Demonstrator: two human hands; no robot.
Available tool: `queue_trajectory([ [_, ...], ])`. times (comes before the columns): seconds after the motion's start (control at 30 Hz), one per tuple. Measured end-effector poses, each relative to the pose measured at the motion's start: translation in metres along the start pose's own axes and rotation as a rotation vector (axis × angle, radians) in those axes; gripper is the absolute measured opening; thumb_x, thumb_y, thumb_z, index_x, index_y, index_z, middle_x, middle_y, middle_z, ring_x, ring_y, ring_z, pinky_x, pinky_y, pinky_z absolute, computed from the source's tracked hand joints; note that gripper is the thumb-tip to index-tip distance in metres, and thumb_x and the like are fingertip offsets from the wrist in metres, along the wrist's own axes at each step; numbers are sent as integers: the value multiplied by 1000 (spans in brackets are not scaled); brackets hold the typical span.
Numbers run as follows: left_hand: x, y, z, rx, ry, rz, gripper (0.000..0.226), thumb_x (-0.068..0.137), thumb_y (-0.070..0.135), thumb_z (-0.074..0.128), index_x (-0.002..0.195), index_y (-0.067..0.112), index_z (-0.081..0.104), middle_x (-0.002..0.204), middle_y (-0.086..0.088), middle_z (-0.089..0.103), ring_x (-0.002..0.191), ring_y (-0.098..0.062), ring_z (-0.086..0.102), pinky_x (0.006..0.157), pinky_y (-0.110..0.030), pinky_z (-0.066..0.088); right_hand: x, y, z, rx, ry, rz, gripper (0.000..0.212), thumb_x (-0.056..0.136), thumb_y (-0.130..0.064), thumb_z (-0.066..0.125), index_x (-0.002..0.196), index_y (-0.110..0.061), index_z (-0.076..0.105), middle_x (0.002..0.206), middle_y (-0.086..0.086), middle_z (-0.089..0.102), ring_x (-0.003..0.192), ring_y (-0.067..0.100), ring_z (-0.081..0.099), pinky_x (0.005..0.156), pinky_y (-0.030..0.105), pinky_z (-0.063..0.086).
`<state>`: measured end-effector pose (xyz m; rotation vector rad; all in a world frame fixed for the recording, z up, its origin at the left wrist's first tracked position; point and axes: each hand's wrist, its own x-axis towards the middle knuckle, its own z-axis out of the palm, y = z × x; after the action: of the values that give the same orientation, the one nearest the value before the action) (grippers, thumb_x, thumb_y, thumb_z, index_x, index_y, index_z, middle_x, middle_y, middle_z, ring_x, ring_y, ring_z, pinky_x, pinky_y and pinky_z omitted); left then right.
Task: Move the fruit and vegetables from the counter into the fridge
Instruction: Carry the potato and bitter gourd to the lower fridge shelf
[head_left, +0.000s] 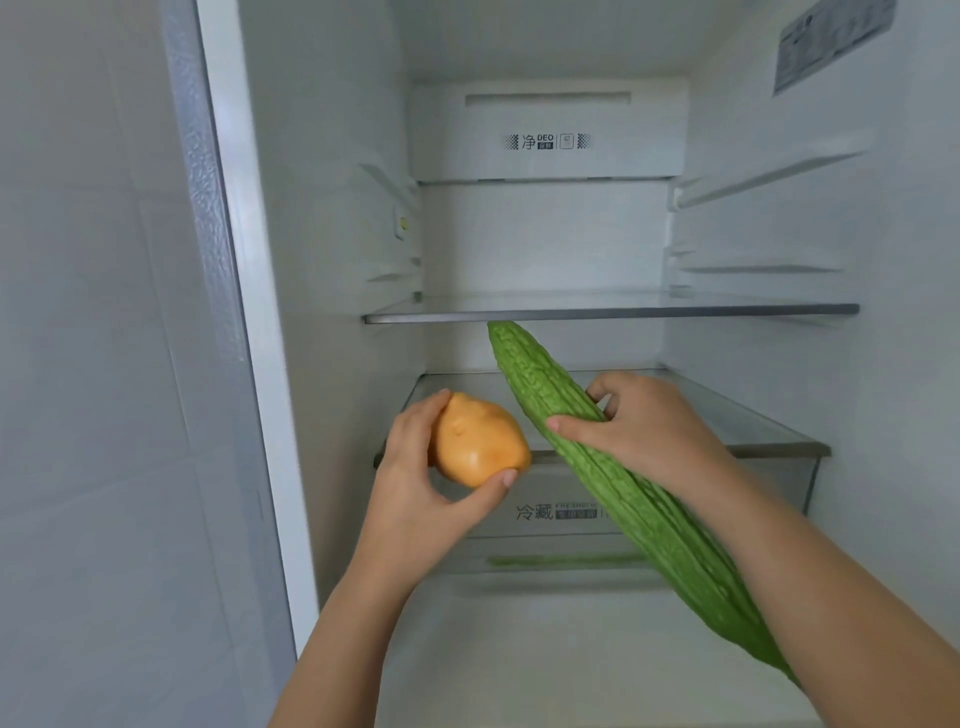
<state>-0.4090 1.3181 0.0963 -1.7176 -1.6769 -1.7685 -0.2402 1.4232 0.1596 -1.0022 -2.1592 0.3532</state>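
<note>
I face an open white fridge (332, 218). My left hand (415, 473) grips an orange-yellow potato (480, 441) between thumb and fingers, in front of the left end of the lower glass shelf (769, 431). My right hand (644, 431) is wrapped round a long, ridged green bitter gourd (613, 478). The gourd slants from under my right forearm up to the left, its tip just below the front edge of the upper glass shelf (613, 310). Nothing lies on either shelf.
A clear drawer (550, 512) with printed lettering sits under the lower shelf, and a green reflection shows in its front. Shelf rails (763, 182) line the fridge's side walls. A pale tiled wall (93, 364) stands to the left of the fridge frame.
</note>
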Motion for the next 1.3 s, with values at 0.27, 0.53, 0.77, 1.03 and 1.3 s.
queue_trajectory([
  [0.27,33,-13,14,-1,-76,-37,82,51,62,65,125,36,42,122,19,45,109,10,43,87,-6,38,37,2,-2,-215,-108,-83,45,69,-50,71,104,-23,61,88,-1,63,80,17,57,69,28,46],
  [0.53,54,-24,22,66,-226,-50,94,49,61,70,132,25,43,126,10,45,112,-3,45,95,-20,38,73,21,9,-467,-97,-141,53,79,-49,62,123,-22,51,117,6,58,105,23,52,70,28,37],
  [0.77,80,-29,31,-3,-389,-158,91,44,57,75,127,35,45,123,11,49,109,-7,50,96,-22,39,107,51,25,-432,-59,-179,52,81,-44,62,126,-24,46,118,3,52,110,22,48,72,29,36],
  [1.03,108,-46,42,19,-495,-206,69,64,29,83,121,39,46,115,14,51,104,-3,49,73,5,34,136,76,33,-395,-97,-201,53,81,-41,63,128,-22,46,118,3,51,111,22,47,79,33,41],
  [1.3,114,-61,49,3,-454,-169,62,69,24,79,116,44,45,126,9,48,112,-6,47,89,-10,34,147,88,42,-358,-140,-160,54,81,-38,64,129,-22,46,121,4,50,112,22,47,82,33,42],
])
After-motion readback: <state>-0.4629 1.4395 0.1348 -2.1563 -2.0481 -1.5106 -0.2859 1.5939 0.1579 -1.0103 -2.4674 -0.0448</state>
